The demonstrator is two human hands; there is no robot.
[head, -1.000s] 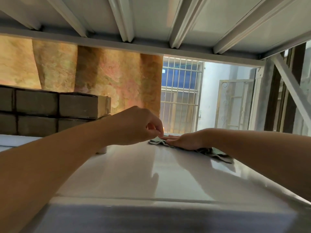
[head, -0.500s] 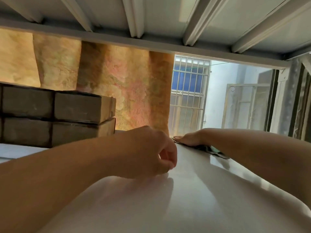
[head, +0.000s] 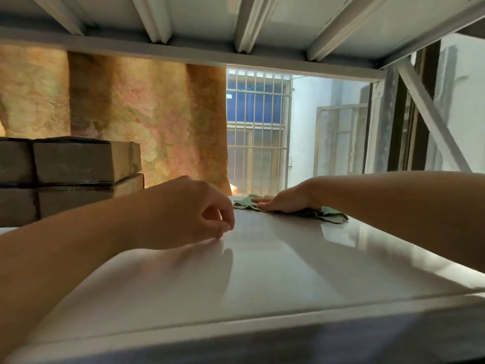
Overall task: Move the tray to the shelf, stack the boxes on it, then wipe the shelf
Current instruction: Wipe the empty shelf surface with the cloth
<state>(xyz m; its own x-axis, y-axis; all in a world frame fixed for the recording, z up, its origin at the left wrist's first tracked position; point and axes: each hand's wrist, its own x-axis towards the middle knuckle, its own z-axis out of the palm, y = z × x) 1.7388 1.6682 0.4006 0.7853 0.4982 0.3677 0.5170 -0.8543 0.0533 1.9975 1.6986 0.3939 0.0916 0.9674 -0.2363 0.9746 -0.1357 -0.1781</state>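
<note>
A glossy white shelf (head: pixel 275 271) fills the lower view. Brown cardboard boxes (head: pixel 76 164) stand stacked two high at its far left; what they stand on is hidden by my left arm. My right hand (head: pixel 286 200) lies flat with straight fingers on a green cloth (head: pixel 333 215) at the shelf's far edge. My left hand (head: pixel 191 214) rests on the shelf in the middle, fingers loosely curled, holding nothing.
The ribbed underside of the upper shelf (head: pixel 236 24) hangs close overhead. A diagonal metal brace (head: pixel 430 116) and an upright post stand at the right. Behind the shelf are a mottled orange wall (head: pixel 147 119) and a barred window (head: pixel 257 132).
My right hand has slid the cloth along the far edge of the shelf, first away and then back toward the right. My left hand drew nearer and stays loosely curled on the shelf.
</note>
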